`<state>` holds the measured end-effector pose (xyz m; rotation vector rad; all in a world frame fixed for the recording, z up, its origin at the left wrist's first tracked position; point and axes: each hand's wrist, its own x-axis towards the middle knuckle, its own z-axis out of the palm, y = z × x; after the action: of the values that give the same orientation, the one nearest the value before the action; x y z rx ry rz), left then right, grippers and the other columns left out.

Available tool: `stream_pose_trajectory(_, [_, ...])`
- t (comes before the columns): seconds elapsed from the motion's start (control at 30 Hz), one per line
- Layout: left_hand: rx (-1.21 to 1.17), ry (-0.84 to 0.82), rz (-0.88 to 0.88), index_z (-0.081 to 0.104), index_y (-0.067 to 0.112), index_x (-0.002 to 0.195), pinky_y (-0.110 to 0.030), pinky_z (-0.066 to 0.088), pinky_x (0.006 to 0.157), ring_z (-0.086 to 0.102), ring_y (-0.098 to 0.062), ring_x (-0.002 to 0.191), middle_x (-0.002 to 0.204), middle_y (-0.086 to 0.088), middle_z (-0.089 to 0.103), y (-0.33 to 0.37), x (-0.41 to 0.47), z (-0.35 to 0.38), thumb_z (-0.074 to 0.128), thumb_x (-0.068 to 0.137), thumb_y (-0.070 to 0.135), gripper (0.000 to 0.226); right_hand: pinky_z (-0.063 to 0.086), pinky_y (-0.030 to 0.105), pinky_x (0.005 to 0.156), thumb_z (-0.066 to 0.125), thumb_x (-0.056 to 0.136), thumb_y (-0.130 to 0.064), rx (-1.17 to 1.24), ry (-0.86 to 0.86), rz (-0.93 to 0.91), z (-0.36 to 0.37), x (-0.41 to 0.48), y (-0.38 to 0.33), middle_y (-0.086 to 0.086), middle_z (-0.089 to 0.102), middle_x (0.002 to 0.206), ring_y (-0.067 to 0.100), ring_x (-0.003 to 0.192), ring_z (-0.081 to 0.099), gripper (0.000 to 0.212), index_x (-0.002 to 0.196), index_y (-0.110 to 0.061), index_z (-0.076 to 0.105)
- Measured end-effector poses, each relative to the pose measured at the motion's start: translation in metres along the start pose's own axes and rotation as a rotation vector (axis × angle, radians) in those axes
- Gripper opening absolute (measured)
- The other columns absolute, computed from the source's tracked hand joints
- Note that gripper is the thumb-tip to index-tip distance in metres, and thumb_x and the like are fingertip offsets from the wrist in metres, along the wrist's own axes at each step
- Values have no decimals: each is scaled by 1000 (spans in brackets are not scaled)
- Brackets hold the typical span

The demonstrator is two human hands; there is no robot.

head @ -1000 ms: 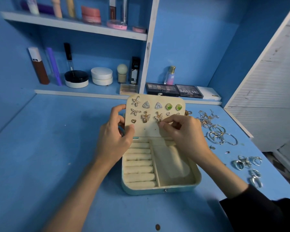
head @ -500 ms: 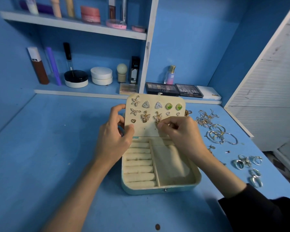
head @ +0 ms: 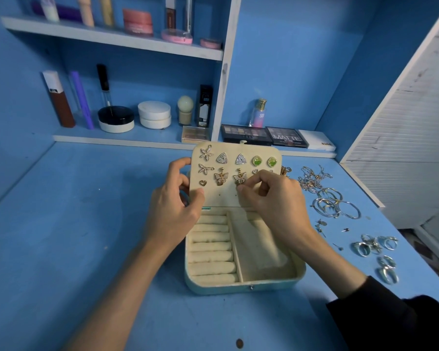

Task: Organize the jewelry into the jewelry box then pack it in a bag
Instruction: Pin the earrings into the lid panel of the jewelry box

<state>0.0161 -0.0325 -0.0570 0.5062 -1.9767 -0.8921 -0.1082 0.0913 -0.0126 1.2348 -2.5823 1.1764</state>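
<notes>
A pale green jewelry box (head: 246, 286) lies open on the blue desk, with ring rolls on its left side and a cream compartment on its right. Its raised earring panel (head: 226, 196) carries several earrings: flowers, triangles, green stones, two gold butterflies and small hearts. My left hand (head: 174, 209) grips the panel's left edge, thumb on its front. My right hand (head: 271, 198) pinches at the panel just below the right butterfly earring (head: 239, 178); what the fingertips hold is hidden.
Loose jewelry lies on the desk to the right: tangled chains (head: 312, 179), silver hoops (head: 336, 206), small studs and rings (head: 375, 245). Cosmetics and eyeshadow palettes (head: 264, 135) stand on the shelves behind. A white louvred door (head: 411, 148) borders the right side.
My right hand's fingertips have shifted slightly left along the panel, staying under the right butterfly. My left hand keeps its hold on the panel.
</notes>
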Motion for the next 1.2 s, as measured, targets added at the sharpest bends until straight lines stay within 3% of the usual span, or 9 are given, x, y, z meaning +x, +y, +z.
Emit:
stream_pose_trajectory(0.17, [-23,-9,1,45,19,119,-27,46,59,59,-7,67,80,15,65,2,0,-1,56,80,17,40,34,30,54,65,84,-31,-28,165,-238,-12,9,-2,-10,41,55,9,54,41,9,80,-23,63])
stream_pose_trajectory(0.27, [-42,8,-12,43,29,114,-29,46,59,58,-8,65,75,13,65,2,0,-1,56,79,17,40,35,29,70,58,84,-30,-259,253,-444,-23,24,-5,-2,58,85,19,85,43,24,102,-15,64])
stream_pose_trajectory(0.37, [-54,14,-27,44,31,113,-30,46,61,58,-10,64,75,11,66,3,-2,-2,57,79,16,39,32,39,83,54,84,-33,-441,145,-518,-28,36,-6,1,63,110,25,105,39,39,119,-15,60])
stream_pose_trajectory(0.47, [-48,10,-88,48,25,117,-33,47,67,58,-11,69,80,12,66,9,-4,-4,57,78,19,40,26,42,87,48,84,-34,-435,46,-479,-30,40,-7,-3,68,103,25,109,48,39,116,-17,63])
stream_pose_trajectory(0.6, [44,236,-91,52,20,119,-30,45,87,53,-13,105,110,10,61,34,-15,-8,59,77,21,42,16,44,97,45,84,-31,-413,45,-474,-34,37,-8,-6,68,97,19,109,51,38,113,-17,65])
stream_pose_trajectory(0.7, [-496,185,-368,57,22,107,-15,44,79,60,-4,100,102,7,69,83,-28,-1,61,75,17,33,13,44,100,46,83,-29,-418,47,-488,-36,34,-8,-5,68,97,18,109,52,38,113,-17,65])
stream_pose_trajectory(0.8, [-1136,52,-841,59,14,107,-26,46,82,63,-13,101,102,-5,73,109,-32,11,53,86,10,23,16,47,99,49,82,-26,-414,60,-510,-36,30,-9,-5,68,94,18,106,53,36,111,-16,66])
stream_pose_trajectory(0.87, [-1369,19,-1057,59,9,108,-34,46,91,61,-22,110,108,-12,71,108,-30,13,48,91,14,21,19,50,98,52,81,-23,-411,93,-533,-37,27,-9,-4,68,92,17,104,53,32,108,-15,67])
stream_pose_trajectory(1.2, [-1588,100,-1230,55,6,117,-38,42,99,55,-26,119,119,-17,65,100,-27,13,45,94,22,29,16,53,102,49,81,-22,-412,132,-594,-46,5,-10,-5,70,95,19,107,60,31,104,-15,67])
